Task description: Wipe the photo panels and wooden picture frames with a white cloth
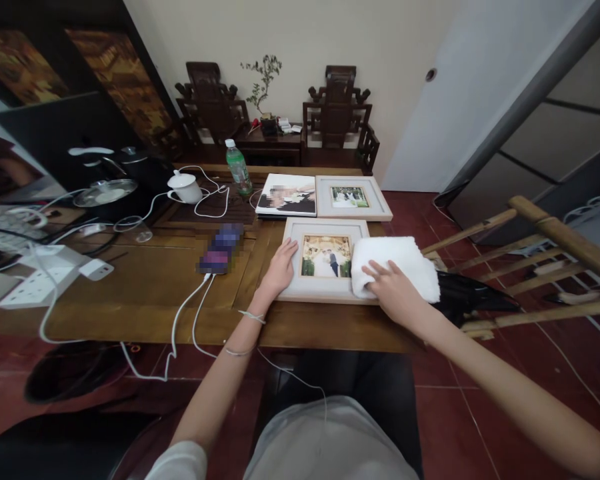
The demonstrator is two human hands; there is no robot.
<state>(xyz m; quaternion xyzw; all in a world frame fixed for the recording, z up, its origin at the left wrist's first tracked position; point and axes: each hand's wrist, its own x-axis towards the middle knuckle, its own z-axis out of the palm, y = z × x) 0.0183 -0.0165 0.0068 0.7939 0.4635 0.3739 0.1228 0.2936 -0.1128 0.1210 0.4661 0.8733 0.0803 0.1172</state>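
Observation:
A light wooden picture frame [293, 287] with a wedding photo in a pale mat lies flat near the table's front edge. My left hand [280, 268] grips its left side, fingers over the border. A folded white towel [400, 260] covers the frame's right side and hangs past it. My right hand [393, 293] is closed on the towel's near part, pressing it against the frame. Behind lie a second picture frame [380, 200] and, to its left, a photo album [293, 180] with a photo on its cover.
Left on the table [130, 287] are a phone [221, 248] on white cables, a power strip [40, 277], a lidded white cup [185, 188], a clear cup [140, 230] and a green bottle [237, 167]. A bamboo rack [555, 220] stands close by on the right.

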